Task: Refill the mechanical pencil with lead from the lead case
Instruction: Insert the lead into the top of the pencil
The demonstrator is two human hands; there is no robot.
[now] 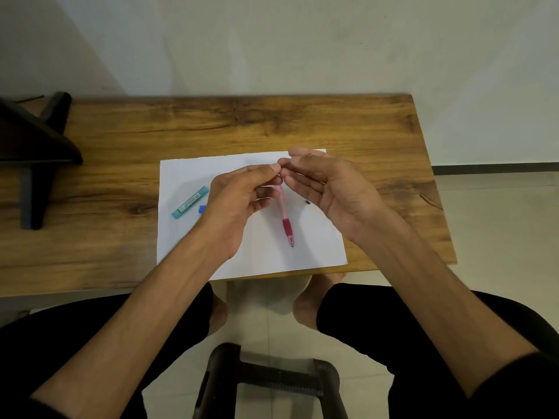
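My left hand [242,201] grips the upper end of a pink mechanical pencil [286,220] with a red grip; its tip points toward me over the white paper [266,255]. My right hand [329,189] pinches a thin dark lead [302,173] between thumb and forefinger, right at the pencil's top end. The teal lead case [190,202] lies on the paper to the left, with a small blue cap [202,209] beside it. A small dark piece [308,202] rests on the paper under my right hand.
The paper lies on a wooden table [242,125] against a pale wall. A black stand [36,152] occupies the table's left end. A dark stool frame [272,379] sits on the floor between my knees.
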